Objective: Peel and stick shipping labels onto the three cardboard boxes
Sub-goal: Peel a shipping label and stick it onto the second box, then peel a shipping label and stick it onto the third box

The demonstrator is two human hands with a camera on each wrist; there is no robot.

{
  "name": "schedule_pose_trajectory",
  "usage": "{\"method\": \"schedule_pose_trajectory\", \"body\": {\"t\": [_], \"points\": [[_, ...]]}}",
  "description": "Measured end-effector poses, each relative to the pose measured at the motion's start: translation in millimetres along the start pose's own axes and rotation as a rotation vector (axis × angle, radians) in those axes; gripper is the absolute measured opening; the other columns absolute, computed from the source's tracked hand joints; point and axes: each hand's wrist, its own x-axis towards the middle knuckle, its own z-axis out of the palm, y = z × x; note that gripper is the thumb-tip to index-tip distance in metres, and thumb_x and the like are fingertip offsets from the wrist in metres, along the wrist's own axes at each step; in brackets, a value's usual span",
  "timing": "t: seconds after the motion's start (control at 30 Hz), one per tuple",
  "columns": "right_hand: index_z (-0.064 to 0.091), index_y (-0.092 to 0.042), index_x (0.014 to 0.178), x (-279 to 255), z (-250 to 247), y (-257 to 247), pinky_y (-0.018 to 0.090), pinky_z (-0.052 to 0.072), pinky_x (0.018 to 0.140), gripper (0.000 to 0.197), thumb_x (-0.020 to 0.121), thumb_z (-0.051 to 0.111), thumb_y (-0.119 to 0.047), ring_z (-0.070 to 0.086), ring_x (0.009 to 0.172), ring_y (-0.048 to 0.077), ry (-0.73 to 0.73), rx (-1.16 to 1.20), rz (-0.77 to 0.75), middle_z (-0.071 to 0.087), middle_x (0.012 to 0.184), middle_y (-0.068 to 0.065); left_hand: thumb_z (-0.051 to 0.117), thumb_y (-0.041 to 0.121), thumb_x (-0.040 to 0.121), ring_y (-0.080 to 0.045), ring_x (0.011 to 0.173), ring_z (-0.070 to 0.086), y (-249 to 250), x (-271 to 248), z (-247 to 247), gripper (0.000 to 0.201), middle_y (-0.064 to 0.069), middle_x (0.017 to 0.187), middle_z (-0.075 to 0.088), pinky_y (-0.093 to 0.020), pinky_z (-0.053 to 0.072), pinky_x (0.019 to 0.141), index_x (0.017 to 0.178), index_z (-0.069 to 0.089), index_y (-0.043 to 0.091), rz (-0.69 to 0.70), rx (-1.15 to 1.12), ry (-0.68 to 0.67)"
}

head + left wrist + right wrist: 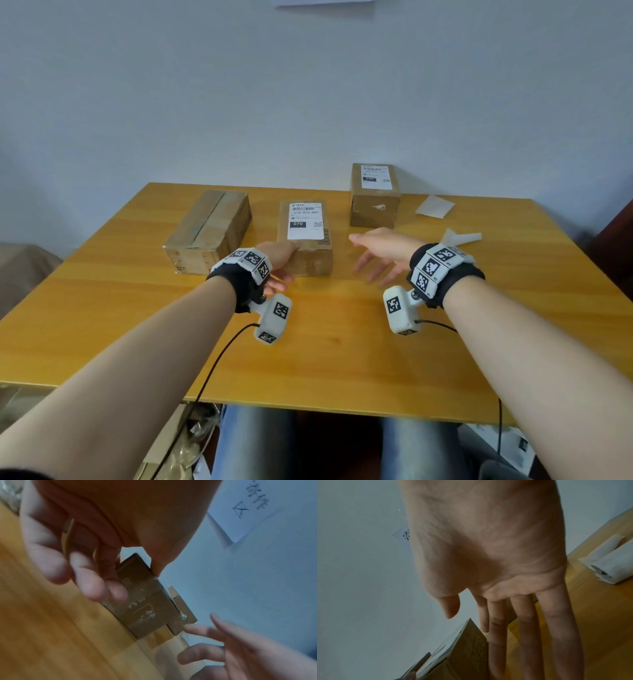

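Three cardboard boxes stand on the yellow table (342, 359). The left box (209, 231) is taped and bears no label. The middle box (308, 260) carries a white shipping label (306, 221), and so does the small back box (375, 205) on its top, label (375, 176). My left hand (289, 260) grips the near left corner of the middle box (147, 605), thumb on top, fingers curled against its front. My right hand (363, 253) hovers open just right of that box, holding nothing; its straight fingers (525, 635) point down beside the box (462, 655).
A flat white backing sheet (435, 205) lies at the back right of the table. A curled white sheet (462, 236) lies near my right wrist, seen rolled up (611, 563) in the right wrist view. A paper sign hangs on the wall (248, 511).
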Motion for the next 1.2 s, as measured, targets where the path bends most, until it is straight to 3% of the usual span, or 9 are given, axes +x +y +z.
{"method": "schedule_pose_trajectory", "body": {"t": [0.1, 0.17, 0.33, 0.5, 0.7, 0.97, 1.07, 1.13, 1.2], "points": [[0.049, -0.014, 0.153, 10.8, -5.3, 8.1, 0.043, 0.053, 0.100, 0.060, 0.106, 0.051, -0.051, 0.062, 0.125, 0.035, 0.101, -0.202, 0.009, 0.061, 0.145, 0.010, 0.046, 0.064, 0.097, -0.022, 0.049, 0.067, 10.7, 2.5, 10.2, 0.056, -0.011, 0.082, 0.079, -0.025, 0.053, 0.046, 0.118, 0.056, 0.013, -0.003, -0.073, -0.005], [0.054, -0.010, 0.150, 21.9, -10.6, 16.7, 0.039, 0.046, 0.098, 0.059, 0.104, 0.056, -0.048, 0.056, 0.133, 0.032, 0.134, -0.322, 0.023, 0.055, 0.152, 0.012, 0.044, 0.063, 0.099, -0.023, 0.050, 0.067, 19.5, 8.9, 17.0, 0.057, -0.013, 0.083, 0.079, -0.025, 0.052, 0.044, 0.121, 0.055, 0.011, 0.008, -0.110, 0.008], [0.050, -0.009, 0.151, 52.8, -25.5, 42.8, 0.040, 0.046, 0.105, 0.072, 0.094, 0.072, -0.047, 0.054, 0.136, 0.032, 0.116, -0.445, 0.117, 0.055, 0.152, 0.012, 0.041, 0.058, 0.102, -0.024, 0.050, 0.063, 45.1, 32.9, 25.1, 0.056, -0.015, 0.093, 0.079, -0.023, 0.047, 0.037, 0.126, 0.053, 0.009, 0.037, -0.160, 0.003], [0.047, -0.013, 0.154, 79.5, -33.1, 51.0, 0.043, 0.049, 0.107, 0.085, 0.083, 0.085, -0.040, 0.057, 0.134, 0.031, 0.146, -0.584, 0.138, 0.057, 0.151, 0.010, 0.042, 0.059, 0.101, -0.024, 0.051, 0.064, 68.7, 61.9, 30.9, 0.053, -0.012, 0.088, 0.079, -0.025, 0.050, 0.045, 0.131, 0.049, 0.016, 0.043, -0.223, 0.011], [0.048, -0.010, 0.153, 108.2, -41.8, 37.5, 0.047, 0.053, 0.105, 0.095, 0.076, 0.090, -0.044, 0.062, 0.128, 0.033, 0.071, -0.719, 0.182, 0.060, 0.147, 0.012, 0.044, 0.059, 0.100, -0.023, 0.050, 0.065, 98.5, 98.3, 45.9, 0.061, -0.011, 0.091, 0.079, -0.029, 0.054, 0.048, 0.144, 0.032, 0.018, 0.097, -0.280, 0.067], [0.054, -0.007, 0.148, 129.5, -40.7, 31.7, 0.045, 0.056, 0.101, 0.089, 0.077, 0.090, -0.045, 0.066, 0.122, 0.032, 0.042, -0.802, 0.223, 0.065, 0.139, 0.012, 0.042, 0.059, 0.101, -0.025, 0.059, 0.068, 125.6, 129.7, 56.7, 0.058, -0.010, 0.088, 0.079, -0.029, 0.054, 0.052, 0.139, 0.038, 0.016, 0.117, -0.342, 0.111], [0.056, -0.006, 0.146, 131.2, -40.6, 30.8, 0.045, 0.057, 0.099, 0.089, 0.074, 0.092, -0.045, 0.068, 0.118, 0.032, 0.051, -0.800, 0.228, 0.067, 0.134, 0.012, 0.040, 0.066, 0.098, -0.027, 0.062, 0.070, 120.4, 134.3, 56.6, 0.066, -0.008, 0.083, 0.079, -0.033, 0.057, 0.052, 0.141, 0.036, 0.017, 0.119, -0.328, 0.102], [0.054, -0.006, 0.147, 130.8, -40.6, 30.4, 0.045, 0.056, 0.101, 0.091, 0.075, 0.091, -0.046, 0.067, 0.120, 0.032, 0.055, -0.804, 0.230, 0.066, 0.137, 0.012, 0.037, 0.071, 0.096, -0.027, 0.064, 0.070, 114.5, 134.0, 57.4, 0.067, -0.008, 0.087, 0.079, -0.035, 0.056, 0.053, 0.136, 0.039, 0.017, 0.119, -0.311, 0.127], [0.053, -0.007, 0.149, 130.0, -40.6, 31.2, 0.045, 0.055, 0.102, 0.092, 0.075, 0.090, -0.048, 0.065, 0.123, 0.033, 0.062, -0.805, 0.228, 0.064, 0.140, 0.012, 0.034, 0.071, 0.096, -0.029, 0.075, 0.071, 109.3, 131.9, 56.6, 0.069, -0.011, 0.101, 0.076, -0.040, 0.061, 0.065, 0.134, 0.037, 0.014, 0.154, -0.267, 0.233]]}}
